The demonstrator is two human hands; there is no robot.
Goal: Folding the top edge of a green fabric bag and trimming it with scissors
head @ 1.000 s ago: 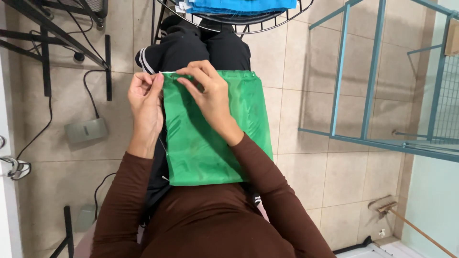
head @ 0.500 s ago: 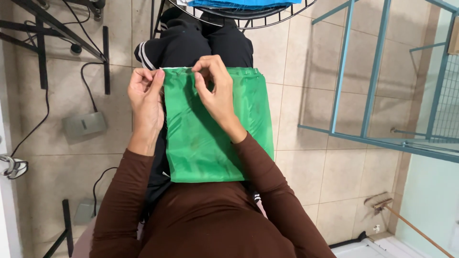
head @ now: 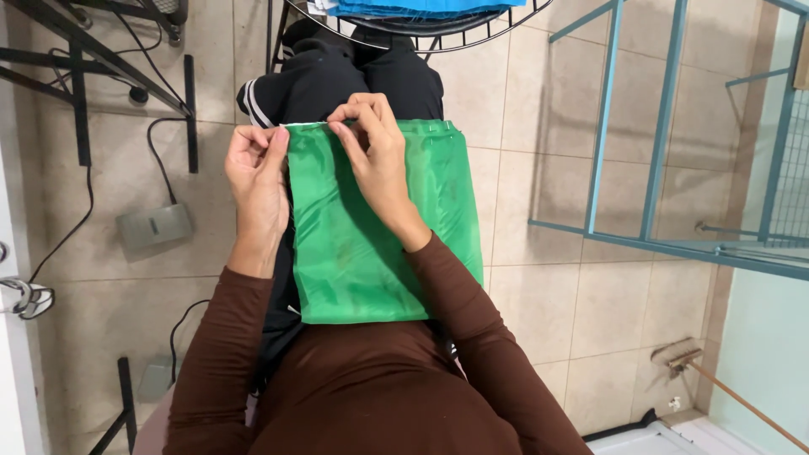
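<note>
A seated person in a long-sleeved brown top works a shiny green rectangular fabric bag (head: 371,244) spread over the lap, its lower edge against the torso and its top hem lying across the knees. The left hand (head: 257,181), at about nine o'clock from the bag's centre, pinches the bag's top left corner, thumb and forefinger closed together on the white-trimmed hem. The right hand (head: 375,156), at about twelve o'clock from the bag's centre, rests on the cloth with its fingertips bent down and pressed onto the same hem, just beside the left hand's grip; whether those fingers clamp the hem or only press it cannot be told. Beneath the bag, black trousers with white side stripes (head: 337,80) show at the knees. On the beige tiled floor (head: 539,211), at nine o'clock from the hands, sits a grey foot pedal with a black cable (head: 154,226). A pale blue metal frame (head: 632,168) stands at three o'clock. Farther off, at twelve o'clock, a round black wire basket (head: 438,25) holds folded blue cloth (head: 421,7). Black metal legs (head: 84,76) stand at ten o'clock.
</note>
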